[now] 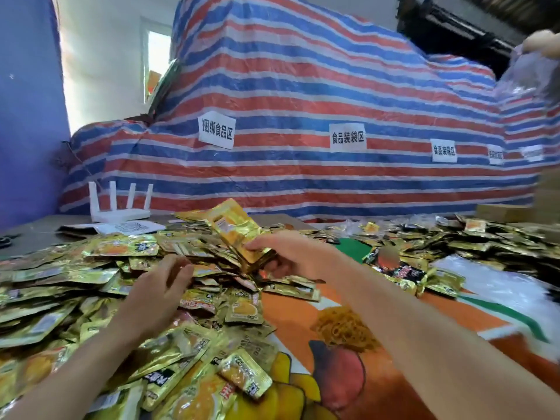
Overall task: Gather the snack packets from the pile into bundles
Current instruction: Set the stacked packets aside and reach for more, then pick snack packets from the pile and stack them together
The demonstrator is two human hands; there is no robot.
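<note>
Packets (pixel 235 230) jut up-left from the grip of the right hand (pixel 292 256).

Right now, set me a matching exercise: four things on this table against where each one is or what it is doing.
1. right hand
2. left hand
3. white router
4. rubber bands

A. at the far left of the table
B. on the orange printed sheet
C. grips a stack of gold packets
D. open, over the loose pile

Pairs: 1-C, 2-D, 3-A, 4-B.
</note>
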